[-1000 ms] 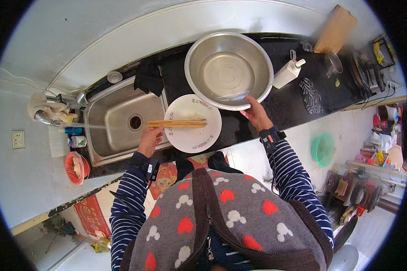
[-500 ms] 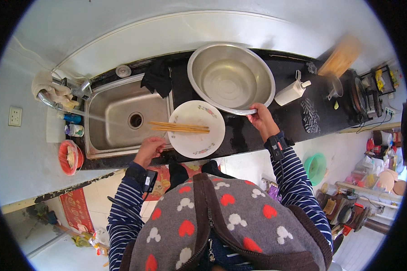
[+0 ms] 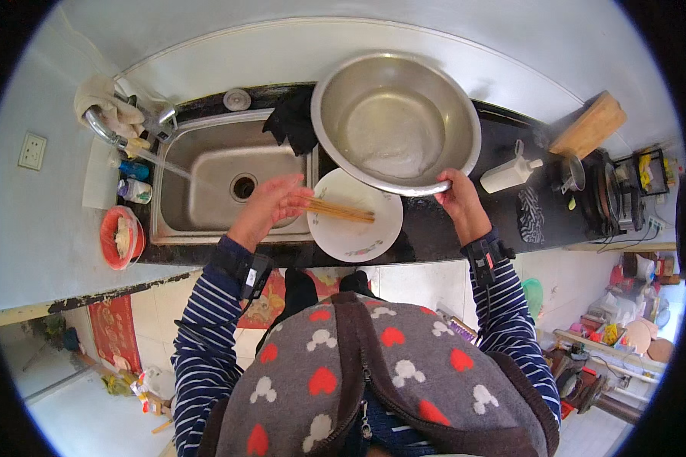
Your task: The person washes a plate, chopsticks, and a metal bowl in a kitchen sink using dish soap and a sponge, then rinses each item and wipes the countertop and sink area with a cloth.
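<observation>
My right hand point(image 3: 463, 204) grips the near right rim of a large metal basin point(image 3: 329, 126), its thumb on the edge. The basin holds a little clear water and is lifted and tilted towards me. Under its near edge, a white floral plate point(image 3: 339, 240) sits on the counter, with several wooden chopsticks point(image 3: 344, 210) lying across it. My left hand point(image 3: 273, 207) is open over the sink's right part, fingers stretched towards the chopsticks' left ends. Its fingertips overlap those ends in view; whether they touch, I cannot tell.
Water runs from the faucet point(image 3: 103, 131) into the steel sink point(image 3: 229, 238). A black cloth point(image 3: 293, 122) drapes over the sink's far right corner. A red bowl point(image 3: 113, 240) stands left. To the right are a white pump bottle point(image 3: 508, 175), a striped cloth point(image 3: 530, 215) and a cutting board point(image 3: 589, 126).
The basin has come up and tilted further with my right hand. My left hand has risen away from the counter's front edge, its fingers now stretched out beside the chopsticks.
</observation>
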{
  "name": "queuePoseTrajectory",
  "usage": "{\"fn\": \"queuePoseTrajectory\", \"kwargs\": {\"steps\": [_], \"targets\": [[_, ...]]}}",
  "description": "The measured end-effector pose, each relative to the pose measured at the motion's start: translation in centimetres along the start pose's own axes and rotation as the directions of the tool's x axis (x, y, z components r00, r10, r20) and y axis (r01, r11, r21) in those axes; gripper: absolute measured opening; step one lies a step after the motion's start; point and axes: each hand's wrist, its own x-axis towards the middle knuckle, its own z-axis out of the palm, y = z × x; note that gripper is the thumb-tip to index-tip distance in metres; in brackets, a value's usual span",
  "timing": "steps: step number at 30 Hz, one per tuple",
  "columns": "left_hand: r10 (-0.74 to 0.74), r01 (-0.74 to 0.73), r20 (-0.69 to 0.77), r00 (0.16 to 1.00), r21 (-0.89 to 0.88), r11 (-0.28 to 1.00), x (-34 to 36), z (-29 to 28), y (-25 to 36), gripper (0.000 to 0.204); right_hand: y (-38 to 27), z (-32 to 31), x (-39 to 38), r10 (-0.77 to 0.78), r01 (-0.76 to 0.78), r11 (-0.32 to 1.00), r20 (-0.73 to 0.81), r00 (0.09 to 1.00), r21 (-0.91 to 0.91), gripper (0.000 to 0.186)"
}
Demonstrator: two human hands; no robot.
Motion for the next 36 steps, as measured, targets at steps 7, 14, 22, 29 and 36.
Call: {"fn": "queuePoseTrajectory", "kwargs": {"steps": [7, 14, 22, 29, 36], "targets": [[0.02, -0.021, -0.006, 1.0, -0.347, 0.938, -2.5, 2.1, 1.2, 0.054, 2.7, 9.1, -4.6, 0.038, 0.0, 0.993, 0.302, 0.952, -0.122, 0.006], [-0.059, -0.097, -0.388, 0.92, -0.372, 0.923, -7.5, -3.7, -1.6, 0.027, 10.9, 16.5, -5.8, 0.214, -0.095, 0.957, 0.448, 0.868, -0.273, 0.034], [-0.073, -0.237, -0.545, 0.836, -0.477, 0.847, -12.2, -12.2, -4.1, 0.011, 17.0, 25.1, -6.9, 0.372, -0.134, 0.886, 0.508, 0.777, -0.443, 0.039], [-0.049, -0.307, -0.6, 0.798, -0.475, 0.824, -13.4, -17.8, -3.1, 0.011, 18.4, 30.2, -7.5, 0.459, -0.17, 0.871, 0.64, 0.616, -0.461, 0.054], [-0.049, -0.372, -0.639, 0.767, -0.506, 0.778, -14.2, -20.9, -3.4, 0.016, 17.5, 28.0, -6.7, 0.516, -0.079, 0.825, 0.691, 0.506, -0.559, 0.077]]}}
